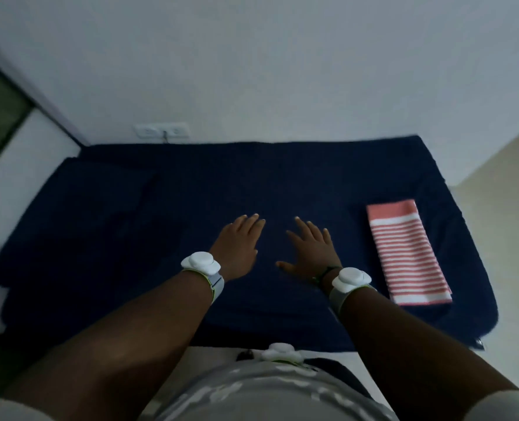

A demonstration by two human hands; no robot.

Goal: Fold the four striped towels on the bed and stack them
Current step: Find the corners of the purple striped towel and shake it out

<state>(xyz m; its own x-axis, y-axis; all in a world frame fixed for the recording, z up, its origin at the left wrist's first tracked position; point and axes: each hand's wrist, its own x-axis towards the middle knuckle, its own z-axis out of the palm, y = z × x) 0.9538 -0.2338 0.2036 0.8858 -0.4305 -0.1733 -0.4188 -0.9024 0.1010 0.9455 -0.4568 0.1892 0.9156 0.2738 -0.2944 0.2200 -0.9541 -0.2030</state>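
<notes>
Both hands reach out over the middle of the bed (161, 208), which is covered by a dark navy blanket. The left hand (240, 244) lies flat with its fingers straight and close together, palm down on or just above the blanket; whether it touches cannot be told. The right hand (310, 250) is just beside it, fingers spread and straight, thumb out to the side, so neither grip holds anything. Each wrist carries a white sensor band (202, 265). The folded striped towel stack (407, 253), pink and white, lies on the blanket near the bed's right edge, well apart from the right hand, its long side running away from the person and slightly tilted. How many towels lie in it cannot be told from above; only the top one shows, with a plain pink band at its far end. A white wall (252, 71) stands behind the bed, with a socket plate (161, 130) low on it.
</notes>
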